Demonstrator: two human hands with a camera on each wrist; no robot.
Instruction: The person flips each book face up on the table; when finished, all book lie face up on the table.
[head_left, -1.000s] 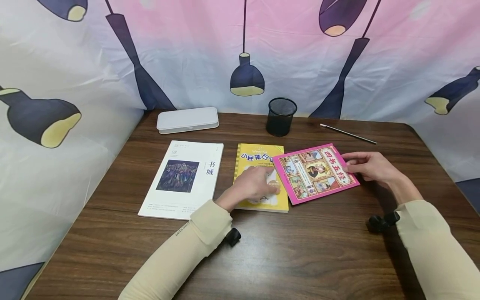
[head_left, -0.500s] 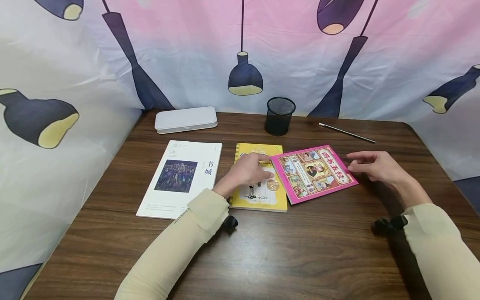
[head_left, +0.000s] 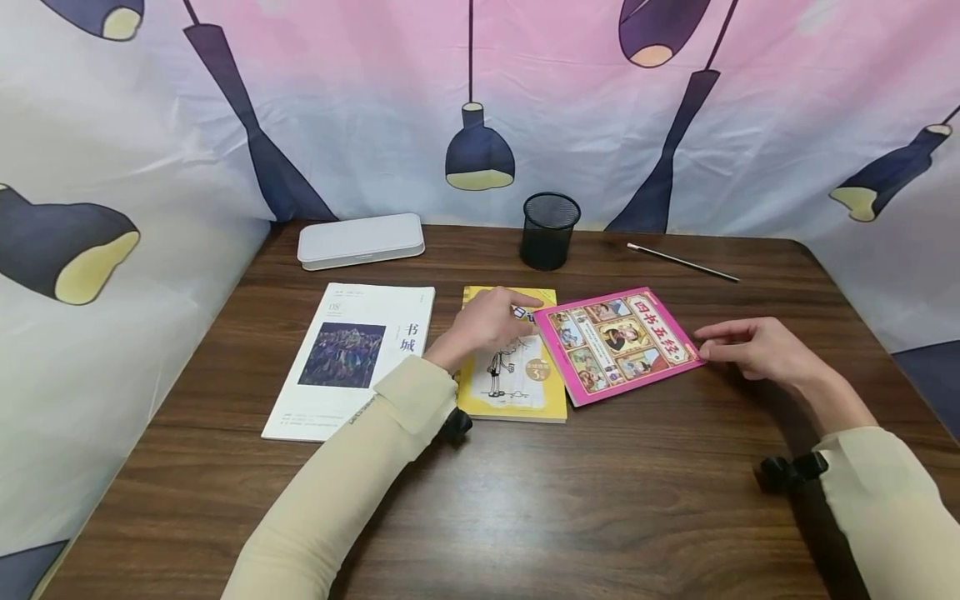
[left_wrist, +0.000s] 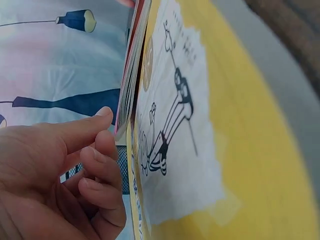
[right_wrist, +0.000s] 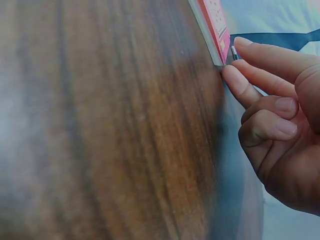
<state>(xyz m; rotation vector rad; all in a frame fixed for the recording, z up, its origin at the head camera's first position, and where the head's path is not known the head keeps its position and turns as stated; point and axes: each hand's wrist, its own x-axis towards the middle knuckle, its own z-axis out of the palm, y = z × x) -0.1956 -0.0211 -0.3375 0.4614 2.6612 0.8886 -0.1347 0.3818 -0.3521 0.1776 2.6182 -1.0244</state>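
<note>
In the head view, a yellow book (head_left: 517, 392) lies flat mid-table. A pink-bordered book (head_left: 620, 342) lies tilted at its right, its left edge overlapping the yellow cover. My left hand (head_left: 489, 318) is over the yellow book's far part, fingertips at the pink book's left edge; the left wrist view shows loosely bent fingers (left_wrist: 100, 165) gripping nothing. Close to the pink book's right corner is my right hand (head_left: 757, 346). In the right wrist view its fingertips reach the corner of the pink book (right_wrist: 212, 30) without visibly pinching it; the other fingers are curled.
A white magazine (head_left: 307, 417) lies to the left, partly behind the left sleeve. Along the back stand a white pencil case (head_left: 362, 242) and a black mesh pen holder (head_left: 550, 233). A pencil (head_left: 682, 262) lies at the back right. A patterned curtain (head_left: 375, 108) borders the table.
My left hand has slid toward the yellow book's far end, uncovering its lower cover. My right hand has shifted along the pink book's right edge to its near corner. The head view has panned slightly.
</note>
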